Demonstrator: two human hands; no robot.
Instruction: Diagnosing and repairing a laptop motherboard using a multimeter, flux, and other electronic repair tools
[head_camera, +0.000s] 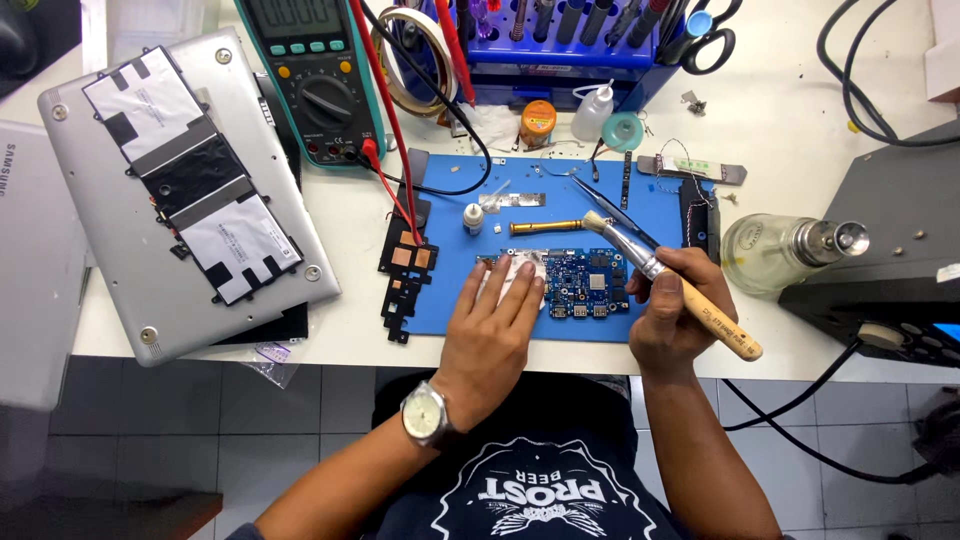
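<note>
Right at the centre of the frame, the left hand (492, 322) lies flat, fingers spread and pressed down on the left part of a small blue circuit board (585, 284), closed on nothing. The board sits on a blue work mat (530, 320), near the mat's lower edge. Just right of it, the right hand (672, 308) is wrapped firmly around a wooden-handled brush (668, 285), whose pale bristles point up and left, above the board and not touching it. Tweezers (612, 212) seem to run alongside the brush from the same hand, though I cannot tell whether the fingers grip them too.

Left of the board, a black metal shield with copper pads (405, 268) overlaps the mat's left edge. A brass-coloured tool (545, 227) and a small white bottle (473, 219) lie higher on the mat. In the upper left of the frame an opened laptop base (190, 190) rests beside a green multimeter (312, 75). At the right stands a glass jar (775, 252) with a metal top.
</note>
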